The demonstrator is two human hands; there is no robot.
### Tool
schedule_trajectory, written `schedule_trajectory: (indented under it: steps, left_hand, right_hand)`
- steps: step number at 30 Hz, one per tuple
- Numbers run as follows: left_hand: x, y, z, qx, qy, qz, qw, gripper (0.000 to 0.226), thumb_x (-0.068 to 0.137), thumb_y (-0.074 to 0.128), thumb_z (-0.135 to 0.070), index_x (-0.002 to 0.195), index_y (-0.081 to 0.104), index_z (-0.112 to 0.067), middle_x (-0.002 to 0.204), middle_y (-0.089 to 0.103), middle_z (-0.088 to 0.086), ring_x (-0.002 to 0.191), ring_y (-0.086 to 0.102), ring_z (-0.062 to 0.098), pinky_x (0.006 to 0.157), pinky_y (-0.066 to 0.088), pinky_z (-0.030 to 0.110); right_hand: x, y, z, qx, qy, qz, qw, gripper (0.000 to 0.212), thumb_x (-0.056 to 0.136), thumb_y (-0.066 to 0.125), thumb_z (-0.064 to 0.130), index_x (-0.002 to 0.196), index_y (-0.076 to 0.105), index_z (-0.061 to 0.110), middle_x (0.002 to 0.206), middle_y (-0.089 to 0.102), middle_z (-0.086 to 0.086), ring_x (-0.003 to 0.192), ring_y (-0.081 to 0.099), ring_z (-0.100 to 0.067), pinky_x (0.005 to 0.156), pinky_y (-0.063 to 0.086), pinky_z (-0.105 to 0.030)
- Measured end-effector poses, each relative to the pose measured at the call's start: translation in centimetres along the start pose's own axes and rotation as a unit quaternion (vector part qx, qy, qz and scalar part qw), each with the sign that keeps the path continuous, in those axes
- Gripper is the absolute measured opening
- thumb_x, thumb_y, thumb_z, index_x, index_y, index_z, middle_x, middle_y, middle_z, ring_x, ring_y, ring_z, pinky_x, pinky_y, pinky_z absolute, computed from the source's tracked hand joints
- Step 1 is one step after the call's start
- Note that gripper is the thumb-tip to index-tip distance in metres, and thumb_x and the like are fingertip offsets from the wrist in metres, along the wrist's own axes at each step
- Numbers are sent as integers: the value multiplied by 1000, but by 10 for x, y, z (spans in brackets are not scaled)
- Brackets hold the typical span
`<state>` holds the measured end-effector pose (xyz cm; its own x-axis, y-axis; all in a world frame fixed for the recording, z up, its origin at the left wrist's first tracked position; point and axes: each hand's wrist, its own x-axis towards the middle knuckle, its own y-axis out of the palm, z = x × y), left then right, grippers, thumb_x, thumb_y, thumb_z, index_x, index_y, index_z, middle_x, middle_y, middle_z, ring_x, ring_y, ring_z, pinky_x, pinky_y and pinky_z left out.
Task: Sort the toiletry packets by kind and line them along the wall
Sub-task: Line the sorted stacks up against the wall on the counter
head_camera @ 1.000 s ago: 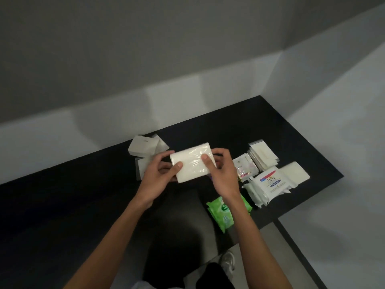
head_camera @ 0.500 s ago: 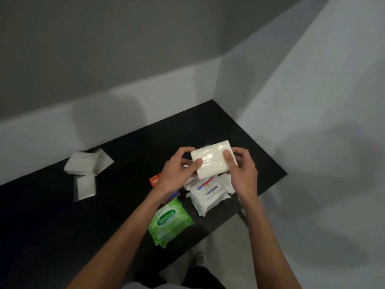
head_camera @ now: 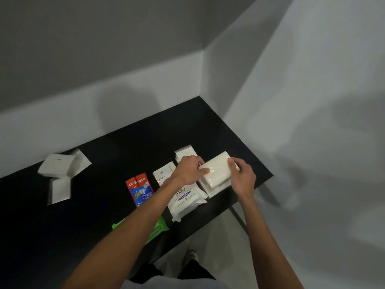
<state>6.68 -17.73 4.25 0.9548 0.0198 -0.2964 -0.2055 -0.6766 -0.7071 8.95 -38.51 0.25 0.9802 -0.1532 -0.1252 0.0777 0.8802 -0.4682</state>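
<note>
Both hands are on one white plastic-wrapped packet [head_camera: 216, 171] near the right end of the black table [head_camera: 116, 151]. The left hand [head_camera: 188, 170] pinches its left end between thumb and fingers. The right hand [head_camera: 242, 178] has its fingers curled over the right end. The packet is held tilted, directly over a second flat white packet [head_camera: 217, 190] that lies at the table's right front edge.

Just left of those is a Dove wipes pack [head_camera: 185, 200], one label showing, with layered white edges under it. Behind it a single small Dove sachet [head_camera: 161, 176] lies flat. Farther back, closer to the wall [head_camera: 145, 105], a small stack of clear sachets [head_camera: 185, 152] pokes out from behind the left hand. Two red-and-blue Colgate boxes [head_camera: 139, 189] lie pressed side by side, left of the sachet. One green wipes pack [head_camera: 161, 225] sits at the front edge, mostly hidden under the left forearm.

Well apart, at the left end near the wall, is a cluster of plain white packets [head_camera: 56, 167]. I count three, though that corner is smeared with blur and there may be more tucked beneath.
</note>
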Motion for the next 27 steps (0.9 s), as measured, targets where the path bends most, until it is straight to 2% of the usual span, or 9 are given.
schedule_trajectory:
  steps: [6,10,15,21,24,27]
  left_hand:
    - [20,11,5,58,-24,61,996,33,96,77,-35,118,78,-11,121,73,5,114,66,23,99,55,37]
    - [28,18,7,85,-31,72,993,28,94,79,-35,106,80,-10,112,73,8,102,69,22,95,59,41]
    - [34,22,7,107,-30,66,992,21,92,80,-36,101,79,-17,107,68,6,95,68,22,91,60,42]
    - [33,27,11,119,-23,71,990,20,95,75,-35,96,78,-15,102,67,8,93,68,25,87,60,45]
    - [29,23,15,107,-8,66,992,26,98,70,-37,110,77,-15,111,69,7,103,68,27,91,59,43]
    - [16,12,25,60,17,29,998,37,100,66,-42,130,70,-22,122,71,6,109,68,21,95,58,40]
  right_hand:
    - [-2,20,-26,-63,20,2,998,34,110,54,44,131,71,24,128,62,-7,118,60,-22,94,40,-30]
    - [-5,28,-37,-140,8,-13,990,34,110,50,44,131,71,26,127,64,-12,121,57,-34,103,46,-44]
    - [-8,30,-38,-124,11,-1,992,39,112,44,47,136,65,24,132,57,-7,117,61,-25,94,43,-32]
    - [-11,33,-36,-144,19,22,989,43,114,34,48,138,59,24,130,60,-7,116,61,-26,90,43,-35]
    - [-6,27,-32,-148,21,40,988,42,114,32,47,133,60,22,122,64,-7,114,62,-27,89,46,-39]
    - [-8,24,-21,-168,-5,8,986,39,114,34,45,129,62,22,119,67,-7,110,62,-25,95,50,-44]
